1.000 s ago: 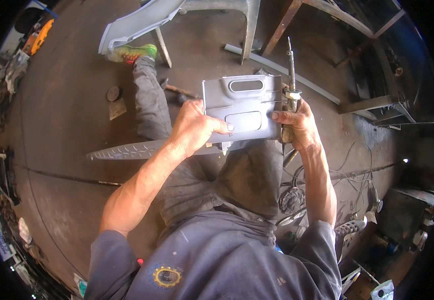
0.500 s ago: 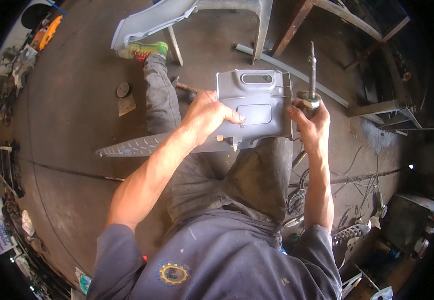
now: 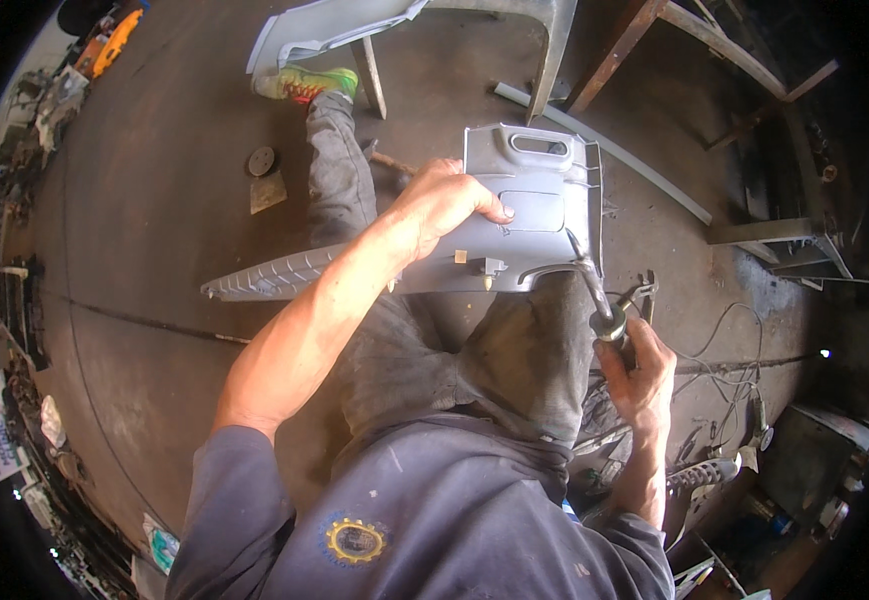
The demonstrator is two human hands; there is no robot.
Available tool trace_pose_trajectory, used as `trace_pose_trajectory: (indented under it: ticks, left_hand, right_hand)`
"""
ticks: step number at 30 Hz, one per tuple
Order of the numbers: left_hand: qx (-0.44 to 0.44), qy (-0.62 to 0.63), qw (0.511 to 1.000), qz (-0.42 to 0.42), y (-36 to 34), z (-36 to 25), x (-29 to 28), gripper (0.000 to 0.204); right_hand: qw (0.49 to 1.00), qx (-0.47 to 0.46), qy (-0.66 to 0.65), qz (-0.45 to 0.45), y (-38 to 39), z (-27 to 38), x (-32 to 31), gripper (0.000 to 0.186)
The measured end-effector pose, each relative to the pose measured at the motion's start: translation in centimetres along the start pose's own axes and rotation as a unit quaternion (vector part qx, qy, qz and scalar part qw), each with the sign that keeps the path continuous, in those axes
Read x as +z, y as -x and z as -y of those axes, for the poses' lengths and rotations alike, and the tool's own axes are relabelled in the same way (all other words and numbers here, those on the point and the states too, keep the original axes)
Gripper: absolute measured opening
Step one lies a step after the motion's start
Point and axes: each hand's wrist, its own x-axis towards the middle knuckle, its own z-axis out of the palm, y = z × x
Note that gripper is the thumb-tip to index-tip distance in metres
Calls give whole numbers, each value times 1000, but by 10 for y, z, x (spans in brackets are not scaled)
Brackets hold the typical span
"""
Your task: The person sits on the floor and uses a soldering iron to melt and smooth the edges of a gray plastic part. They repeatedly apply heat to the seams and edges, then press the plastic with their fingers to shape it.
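My left hand (image 3: 454, 205) grips the upper left of a grey plastic panel (image 3: 529, 180) with an oval slot, its thumb lying on the panel's face. The panel's long, ribbed lower part (image 3: 264, 276) stretches left across my legs. My right hand (image 3: 634, 370) is closed round the handle of a soldering-iron-like tool (image 3: 596, 290) with a metal collar. The tool points up and left, its tip over the panel's lower right; I cannot tell whether it touches.
A grey plastic chair (image 3: 554, 40) bears another grey part (image 3: 284, 35). Rusty metal frames (image 3: 619, 55) and a grey strip (image 3: 644, 170) are at upper right. A wooden-handled hammer (image 3: 389, 160) lies behind the panel, a disc (image 3: 261, 160) further left, tangled cables (image 3: 714, 350) at right.
My right hand has left the panel's right edge and moved down, tilting the tool from upright to pointing up-left across the panel. The panel and left hand sit higher and further right in the picture.
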Motion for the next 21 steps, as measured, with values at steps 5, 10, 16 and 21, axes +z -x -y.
trace_pose_trajectory:
  ticks: [5,10,16,21]
  left_hand:
    - [6,18,1000,19,-1,1,1,29]
    - [-3,-4,1000,15,-3,5,-2,36]
    - [-3,16,999,44,2,0,-3,37]
    - [-4,2,999,49,3,-1,-4,38]
  right_hand:
    - [971,-172,162,-42,-15,-12,-15,43]
    - [970,-163,182,-12,-26,4,-31,41]
    - [957,-197,215,-5,-39,6,-31,37]
    - [956,-189,225,-3,-42,3,-25,35]
